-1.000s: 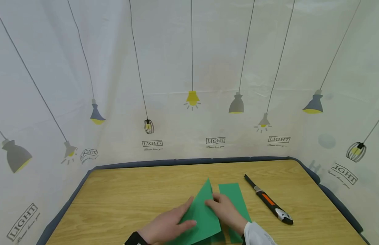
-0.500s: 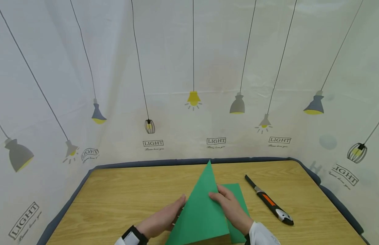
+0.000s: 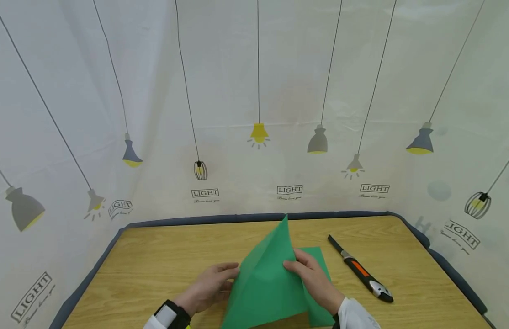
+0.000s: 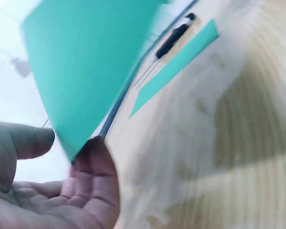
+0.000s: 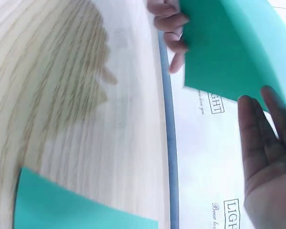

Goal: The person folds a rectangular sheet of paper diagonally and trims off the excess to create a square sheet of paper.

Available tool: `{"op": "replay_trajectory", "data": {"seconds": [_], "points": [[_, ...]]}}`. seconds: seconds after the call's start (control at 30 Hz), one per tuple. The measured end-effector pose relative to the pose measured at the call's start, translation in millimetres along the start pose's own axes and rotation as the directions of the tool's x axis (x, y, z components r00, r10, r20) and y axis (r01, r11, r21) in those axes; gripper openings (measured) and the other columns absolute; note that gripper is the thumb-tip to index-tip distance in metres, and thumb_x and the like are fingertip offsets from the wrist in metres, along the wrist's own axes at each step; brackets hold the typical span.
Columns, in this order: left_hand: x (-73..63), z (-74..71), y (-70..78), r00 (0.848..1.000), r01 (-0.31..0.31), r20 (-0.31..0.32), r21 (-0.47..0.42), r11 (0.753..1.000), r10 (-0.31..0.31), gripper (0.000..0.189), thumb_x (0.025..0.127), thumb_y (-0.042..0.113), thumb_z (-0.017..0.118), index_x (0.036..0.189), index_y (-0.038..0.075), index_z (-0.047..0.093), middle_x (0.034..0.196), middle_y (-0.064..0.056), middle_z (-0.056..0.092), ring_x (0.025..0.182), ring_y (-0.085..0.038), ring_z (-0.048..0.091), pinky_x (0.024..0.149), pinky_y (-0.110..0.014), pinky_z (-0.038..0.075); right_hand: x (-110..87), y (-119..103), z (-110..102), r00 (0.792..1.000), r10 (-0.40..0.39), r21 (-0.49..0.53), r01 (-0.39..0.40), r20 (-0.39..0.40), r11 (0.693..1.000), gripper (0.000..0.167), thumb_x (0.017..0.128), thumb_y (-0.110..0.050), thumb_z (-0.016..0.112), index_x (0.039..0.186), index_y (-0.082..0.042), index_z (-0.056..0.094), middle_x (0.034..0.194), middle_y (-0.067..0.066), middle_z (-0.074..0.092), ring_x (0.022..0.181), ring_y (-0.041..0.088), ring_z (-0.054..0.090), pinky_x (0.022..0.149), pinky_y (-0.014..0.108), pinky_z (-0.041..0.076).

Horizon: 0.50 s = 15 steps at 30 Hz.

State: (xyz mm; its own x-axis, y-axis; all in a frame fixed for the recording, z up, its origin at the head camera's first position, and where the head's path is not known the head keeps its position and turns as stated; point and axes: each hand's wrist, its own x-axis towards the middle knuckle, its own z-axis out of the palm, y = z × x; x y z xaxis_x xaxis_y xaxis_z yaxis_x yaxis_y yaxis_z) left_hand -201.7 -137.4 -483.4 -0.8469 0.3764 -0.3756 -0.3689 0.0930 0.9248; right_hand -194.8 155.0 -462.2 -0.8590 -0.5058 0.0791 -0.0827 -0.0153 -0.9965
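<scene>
A creased sheet of green paper [image 3: 267, 278] stands raised off the table, one corner pointing up. My right hand [image 3: 314, 278] pinches its right edge in the head view, thumb in front and fingers behind. In the right wrist view the right fingers [image 5: 260, 129] lie fairly straight against the sheet. My left hand [image 3: 209, 287] is at the left edge. The left wrist view shows a paper corner between its thumb [image 4: 35, 143] and loosely bent fingers [image 4: 97, 176], which stand apart. The sheet hides part of the left fingertips in the head view.
A green paper strip [image 3: 320, 315] lies on the wooden table [image 3: 168, 251], partly behind the right hand. To its right rests a utility knife [image 3: 363, 272] with a black and orange handle, blade pointing away. A white lamp-print curtain [image 3: 230, 91] hangs around the table.
The paper has been lifted from near the table and its fold has spread. My left hand has come off its front face and moved left to its edge. The right hand keeps its hold.
</scene>
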Motion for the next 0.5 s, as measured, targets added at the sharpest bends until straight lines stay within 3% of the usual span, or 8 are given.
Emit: {"op": "replay_trajectory", "data": {"seconds": [0.13, 0.27, 0.37, 0.5], "points": [[-0.2, -19.8, 3.5, 0.994, -0.060, -0.091, -0.036, 0.998, 0.057, 0.055, 0.099, 0.030, 0.059, 0.138, -0.005, 0.044, 0.114, -0.008, 0.065, 0.093, -0.013, 0.067, 0.081, -0.029, 0.056, 0.0, 4.7, -2.4, 0.998, 0.032, -0.015, -0.033, -0.053, 0.999, 0.035, 0.102, -0.031, 0.051, 0.120, -0.002, 0.059, 0.103, 0.003, 0.068, 0.093, 0.017, 0.069, 0.084, 0.035, 0.057], [-1.3, -32.1, 5.7, 0.982, -0.093, -0.170, -0.033, 0.995, 0.086, 0.042, 0.097, 0.030, 0.061, 0.124, -0.002, 0.053, 0.102, -0.005, 0.064, 0.086, -0.013, 0.066, 0.078, -0.029, 0.056, 1.3, 8.9, -3.2, 0.981, 0.134, -0.052, -0.142, -0.142, 0.988, 0.029, 0.097, -0.034, 0.060, 0.102, -0.006, 0.063, 0.075, -0.003, 0.061, 0.062, 0.011, 0.058, 0.060, 0.030, 0.052], [-2.1, -36.0, 6.7, 0.965, -0.095, -0.241, 0.039, 0.995, 0.101, 0.040, 0.097, 0.033, 0.061, 0.117, -0.001, 0.057, 0.099, -0.005, 0.063, 0.084, -0.015, 0.065, 0.077, -0.032, 0.057, 2.4, 11.2, -3.0, 0.958, 0.215, -0.075, -0.233, -0.188, 0.970, 0.029, 0.094, -0.037, 0.063, 0.091, -0.009, 0.063, 0.058, -0.005, 0.047, 0.047, 0.009, 0.037, 0.047, 0.027, 0.039], [-2.5, -38.4, 6.9, 0.938, -0.067, -0.323, 0.186, 0.980, 0.126, 0.039, 0.096, 0.036, 0.061, 0.112, 0.000, 0.062, 0.097, -0.008, 0.064, 0.083, -0.017, 0.064, 0.077, -0.037, 0.058, 3.7, 14.2, -2.8, 0.936, 0.283, -0.115, -0.311, -0.210, 0.943, 0.034, 0.093, -0.043, 0.062, 0.084, -0.010, 0.061, 0.056, -0.004, 0.046, 0.047, 0.012, 0.038, 0.049, 0.029, 0.039]]}}
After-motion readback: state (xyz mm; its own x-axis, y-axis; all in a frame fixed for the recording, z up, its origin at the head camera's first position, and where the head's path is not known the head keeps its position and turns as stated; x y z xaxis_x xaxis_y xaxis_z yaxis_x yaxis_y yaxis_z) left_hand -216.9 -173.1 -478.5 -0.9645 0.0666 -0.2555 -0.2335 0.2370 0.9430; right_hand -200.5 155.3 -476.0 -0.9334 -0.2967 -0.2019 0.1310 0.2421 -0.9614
